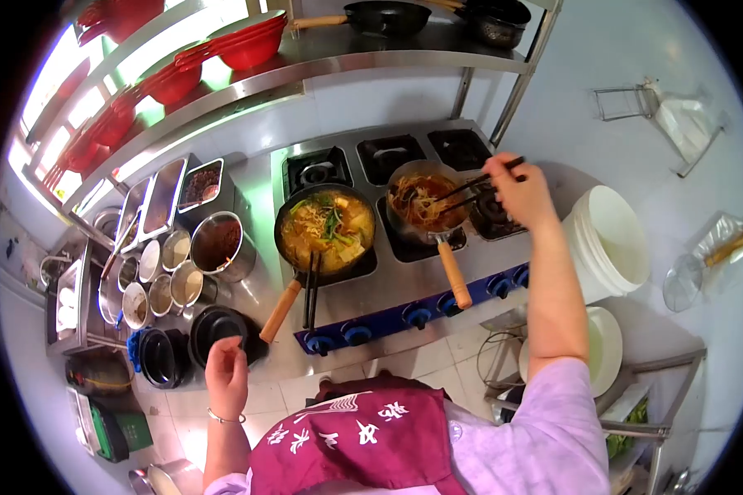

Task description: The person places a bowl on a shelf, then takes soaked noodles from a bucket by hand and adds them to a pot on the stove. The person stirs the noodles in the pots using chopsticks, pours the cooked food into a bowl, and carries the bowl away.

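Just left of the right hand (pixel 522 191) — black chopsticks (pixel 464 187) in its grip — noodles (pixel 419 208) in a wooden-handled saucepan (pixel 413 234)

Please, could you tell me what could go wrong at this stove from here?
The loose chopsticks lie across the rim of the black pan, so a bump might knock them off. The pot has its wooden handle over the front of the stove; catching it could tip the food. Hard stirring by the right grip might splash.
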A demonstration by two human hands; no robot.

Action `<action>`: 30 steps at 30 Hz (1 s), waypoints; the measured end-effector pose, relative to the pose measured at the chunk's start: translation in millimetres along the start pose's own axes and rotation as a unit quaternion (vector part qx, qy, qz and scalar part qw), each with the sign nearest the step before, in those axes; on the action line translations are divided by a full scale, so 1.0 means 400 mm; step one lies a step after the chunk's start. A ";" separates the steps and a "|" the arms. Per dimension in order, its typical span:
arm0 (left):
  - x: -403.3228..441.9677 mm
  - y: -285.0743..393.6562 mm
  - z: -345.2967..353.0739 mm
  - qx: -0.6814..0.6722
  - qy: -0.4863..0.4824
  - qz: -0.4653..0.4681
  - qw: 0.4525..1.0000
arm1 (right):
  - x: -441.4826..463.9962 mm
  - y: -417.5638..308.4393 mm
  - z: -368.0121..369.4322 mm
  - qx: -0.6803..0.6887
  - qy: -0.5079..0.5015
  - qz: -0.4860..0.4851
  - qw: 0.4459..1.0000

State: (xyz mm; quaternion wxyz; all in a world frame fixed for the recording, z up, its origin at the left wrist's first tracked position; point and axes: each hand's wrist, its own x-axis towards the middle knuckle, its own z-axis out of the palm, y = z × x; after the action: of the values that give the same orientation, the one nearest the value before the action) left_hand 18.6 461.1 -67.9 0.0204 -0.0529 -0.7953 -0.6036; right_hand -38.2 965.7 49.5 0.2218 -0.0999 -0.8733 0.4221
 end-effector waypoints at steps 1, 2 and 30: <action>0.010 0.029 0.017 0.107 -0.008 0.107 0.988 | -0.001 -0.023 -0.030 0.031 -0.019 0.066 0.997; 0.016 0.074 0.042 0.154 -0.016 0.131 0.979 | 0.004 -0.005 -0.033 0.061 0.005 0.062 0.996; 0.011 0.133 0.184 0.197 -0.048 0.063 0.977 | -0.043 0.376 0.038 0.417 0.192 0.225 0.859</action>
State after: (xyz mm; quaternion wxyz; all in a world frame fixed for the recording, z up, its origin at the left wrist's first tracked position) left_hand 22.5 546.3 -36.5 0.0297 -0.1267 -0.8936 -0.4295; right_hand -32.1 1042.7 -81.4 0.3055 -0.2707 -0.5093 0.7577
